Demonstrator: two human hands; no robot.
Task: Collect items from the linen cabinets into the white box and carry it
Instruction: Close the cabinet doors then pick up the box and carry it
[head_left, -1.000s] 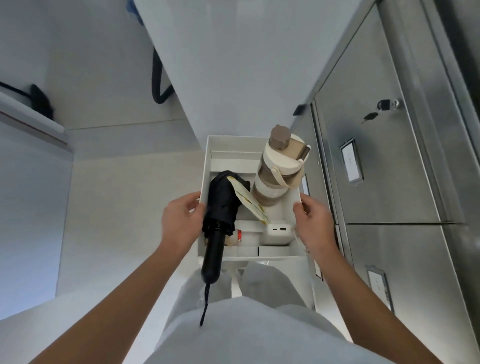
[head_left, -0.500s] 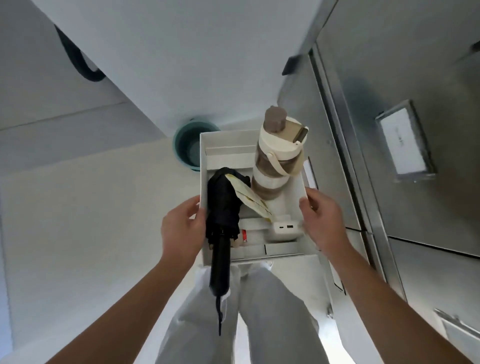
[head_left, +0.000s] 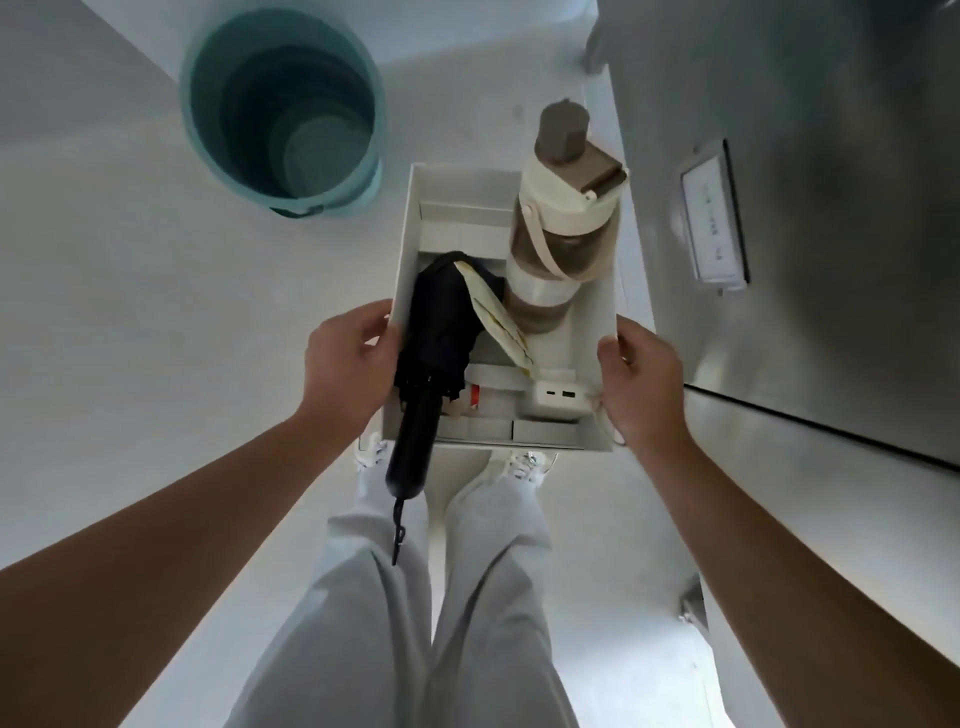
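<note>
White box (head_left: 410, 244) | held off the floor before the legs, beside steel cabinet (head_left: 831, 208) | left hand (head_left: 350, 364), right hand (head_left: 641, 384) grip opposite walls, apparently for level carrying | contents: umbrella (head_left: 441, 322) overhanging near edge, bottle (head_left: 563, 228), power bank (head_left: 556, 400)

The box (head_left: 404, 270) is held at the centre of the frame, with the left hand (head_left: 349, 364) on its left wall and the right hand (head_left: 641, 384) on its right wall. Inside, the umbrella (head_left: 439, 332) is laid along the left side, its handle projecting over the near edge. The bottle (head_left: 563, 228) is leaned in the far right part, and the power bank (head_left: 556, 401) is set in the near right corner. The bucket (head_left: 280, 109) is seen on the floor (head_left: 130, 338) at upper left, the cabinet (head_left: 831, 208) along the right.
</note>
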